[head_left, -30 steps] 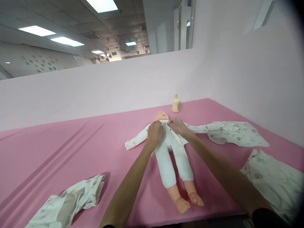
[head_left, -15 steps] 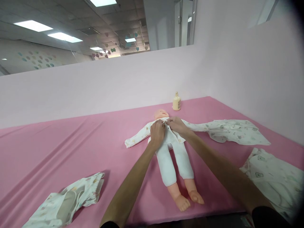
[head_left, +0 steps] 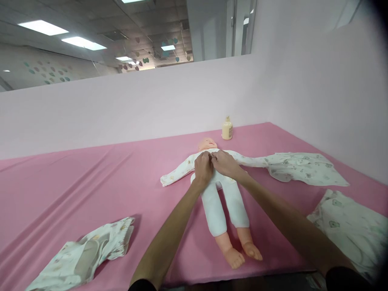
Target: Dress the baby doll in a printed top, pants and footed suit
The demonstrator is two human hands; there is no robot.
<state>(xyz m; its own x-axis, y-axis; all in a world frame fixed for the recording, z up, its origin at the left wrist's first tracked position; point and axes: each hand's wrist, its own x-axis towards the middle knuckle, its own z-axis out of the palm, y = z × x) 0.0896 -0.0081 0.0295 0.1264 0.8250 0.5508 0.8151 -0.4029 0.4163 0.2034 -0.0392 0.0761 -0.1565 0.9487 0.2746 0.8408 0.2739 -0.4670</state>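
Doll: lying on its back, the doll (head_left: 217, 178) is stretching across the right half of the tabletop, its head pointing toward the back edge and its bare feet (head_left: 235, 258) resting near the front edge.
White bottoms: the white bottoms (head_left: 214, 208) are covering the legs down to the lower shins.
Shirt: the small-printed shirt (head_left: 183, 167) is wrapping the chest and arms, one sleeve reaching out toward the left edge, the other toward the right edge.
Left hand: the left hand (head_left: 203, 167) is pinching the front of the shirt below the neck, fingers closing narrowly on cloth.
Right hand: the right hand (head_left: 226, 165) is pinching the same front just beside it, its grip also narrow; the exact spot between the fingertips is too small to tell.
Printed garment: beyond the right-hand sleeve, a printed garment (head_left: 306, 167) is spreading toward the right edge; where sleeve and garment are meeting is unclear.
Bottle: a pale yellow bottle (head_left: 227, 130) is standing upright by the back edge, left of the back right corner.
Front right: a bear-print cloth (head_left: 351, 226) is lying toward the front right corner.
Front left: a folded garment (head_left: 100, 246) is lying near the front edge.
Cover: a pink sheet (head_left: 91, 190) is covering the tabletop, creasing at left.
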